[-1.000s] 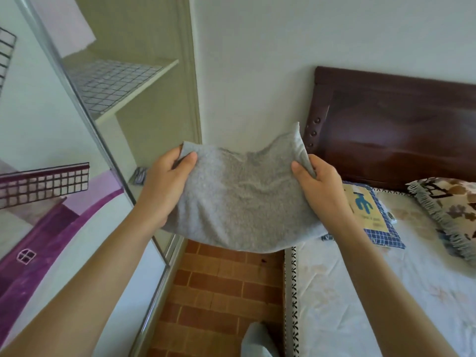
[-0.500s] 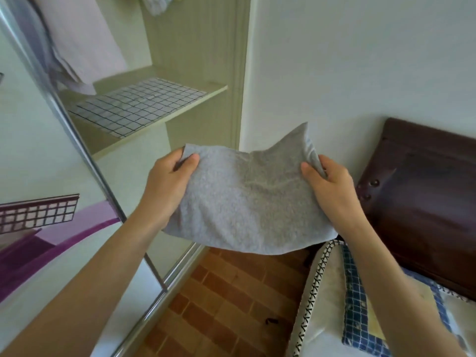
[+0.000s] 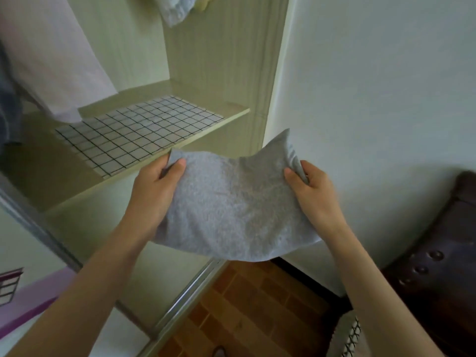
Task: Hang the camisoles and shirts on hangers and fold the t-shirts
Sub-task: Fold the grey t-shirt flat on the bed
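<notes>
A folded grey t-shirt (image 3: 231, 210) hangs in the air between both hands, in front of the open wardrobe. My left hand (image 3: 154, 191) grips its left edge, thumb on top and fingers underneath. My right hand (image 3: 313, 194) grips the right edge the same way, with a corner of cloth sticking up above it. The t-shirt's far edge is just below and in front of the wardrobe shelf (image 3: 206, 135).
The shelf carries a black-grid liner (image 3: 139, 135). A pale hanging garment (image 3: 54, 60) and a dark blue one (image 3: 7, 112) hang at the left; a light blue bundle (image 3: 175, 9) hangs above. A sliding door (image 3: 31, 253), brick floor (image 3: 244, 310), dark headboard (image 3: 443, 266) and bed corner (image 3: 353, 336) lie around.
The view has swung up and left from the bed to the wardrobe. Both hands still hold the grey t-shirt, now carried closer to the shelf.
</notes>
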Motion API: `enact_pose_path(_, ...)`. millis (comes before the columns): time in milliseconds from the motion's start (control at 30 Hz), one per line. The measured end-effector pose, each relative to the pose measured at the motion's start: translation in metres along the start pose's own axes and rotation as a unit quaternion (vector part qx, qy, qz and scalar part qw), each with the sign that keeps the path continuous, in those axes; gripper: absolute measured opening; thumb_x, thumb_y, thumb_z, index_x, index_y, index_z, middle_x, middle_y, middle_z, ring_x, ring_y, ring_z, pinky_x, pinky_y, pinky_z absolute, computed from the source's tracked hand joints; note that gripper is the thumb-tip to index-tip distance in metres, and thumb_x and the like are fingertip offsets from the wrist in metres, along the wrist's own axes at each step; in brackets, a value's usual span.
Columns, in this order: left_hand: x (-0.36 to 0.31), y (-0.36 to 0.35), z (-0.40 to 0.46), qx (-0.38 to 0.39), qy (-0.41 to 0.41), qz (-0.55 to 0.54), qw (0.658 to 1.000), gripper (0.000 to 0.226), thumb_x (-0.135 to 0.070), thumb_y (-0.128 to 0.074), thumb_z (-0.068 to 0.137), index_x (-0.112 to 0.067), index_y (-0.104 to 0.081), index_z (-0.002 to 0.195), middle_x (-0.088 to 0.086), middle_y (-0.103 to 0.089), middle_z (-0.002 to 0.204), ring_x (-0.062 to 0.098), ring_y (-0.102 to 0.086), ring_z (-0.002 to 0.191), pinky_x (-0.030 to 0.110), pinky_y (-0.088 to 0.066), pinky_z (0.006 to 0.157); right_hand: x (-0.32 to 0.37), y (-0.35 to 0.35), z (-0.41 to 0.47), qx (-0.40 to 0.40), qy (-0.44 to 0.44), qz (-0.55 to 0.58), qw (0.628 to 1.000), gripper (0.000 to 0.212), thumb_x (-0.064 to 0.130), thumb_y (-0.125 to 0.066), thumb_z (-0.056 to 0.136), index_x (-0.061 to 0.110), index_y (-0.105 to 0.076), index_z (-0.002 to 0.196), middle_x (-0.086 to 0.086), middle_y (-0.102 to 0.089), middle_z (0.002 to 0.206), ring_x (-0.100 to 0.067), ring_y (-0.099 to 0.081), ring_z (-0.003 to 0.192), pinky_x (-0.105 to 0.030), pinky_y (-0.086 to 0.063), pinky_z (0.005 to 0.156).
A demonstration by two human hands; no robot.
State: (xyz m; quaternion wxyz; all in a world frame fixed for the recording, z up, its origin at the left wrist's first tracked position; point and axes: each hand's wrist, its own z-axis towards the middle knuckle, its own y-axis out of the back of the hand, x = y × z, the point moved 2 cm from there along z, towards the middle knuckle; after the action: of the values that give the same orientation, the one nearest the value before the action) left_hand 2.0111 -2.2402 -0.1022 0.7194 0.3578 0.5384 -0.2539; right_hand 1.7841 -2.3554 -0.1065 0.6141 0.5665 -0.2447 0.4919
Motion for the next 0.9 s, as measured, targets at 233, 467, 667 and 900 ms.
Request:
enact_pose_path(233, 0.0, -0.009, 0.105, -0.042, -0.012, 0.001, 0.999, 0.021, -0.032, -0.046, 0.101, -0.04, -0.056, 0.085, -0.019, -0.059, 0.089, -0.004, -0.055, 0.081, 0.022, -0.042, 0.068, 0.005, -0.033, 0.117, 0.013, 0.005, 0.01, 1.0, 0.037, 0.03, -0.055, 0.098, -0.001, -0.047, 0.078, -0.006, -0.049, 0.069, -0.019, -0.047, 0.065, -0.033, -0.039, 0.061)
enact_pose_path(467, 0.007, -0.002, 0.174, -0.098, 0.009, 0.0, 0.995, 0.016, -0.031, -0.043, 0.102, -0.04, -0.056, 0.107, -0.029, -0.051, 0.094, -0.015, -0.053, 0.079, 0.017, -0.038, 0.067, 0.006, -0.083, 0.216, 0.085, 0.026, 0.047, 0.995, 0.03, 0.033, -0.055, 0.098, 0.005, -0.063, 0.093, -0.013, -0.069, 0.091, -0.032, -0.065, 0.088, -0.051, -0.054, 0.084)
enact_pose_path(667, 0.01, 0.011, 0.23, -0.187, 0.033, -0.011, 0.982, 0.02, -0.03, -0.046, 0.101, -0.047, -0.053, 0.091, -0.026, -0.054, 0.094, -0.01, -0.051, 0.084, 0.019, -0.039, 0.069, 0.021, -0.136, 0.311, 0.179, 0.074, 0.092, 0.977, 0.027, 0.028, -0.055, 0.1, 0.007, -0.064, 0.085, -0.011, -0.068, 0.083, -0.022, -0.065, 0.075, -0.028, -0.053, 0.066)
enact_pose_path(900, 0.013, 0.015, 0.288, -0.32, 0.059, -0.006, 0.946, 0.017, -0.03, -0.05, 0.099, -0.035, -0.062, 0.089, -0.022, -0.064, 0.086, -0.01, -0.061, 0.075, 0.016, -0.044, 0.066, 0.037, -0.193, 0.41, 0.276, 0.114, 0.136, 0.945, 0.042, 0.042, -0.058, 0.09, 0.0, -0.063, 0.092, -0.022, -0.066, 0.092, -0.041, -0.063, 0.088, -0.059, -0.052, 0.079)
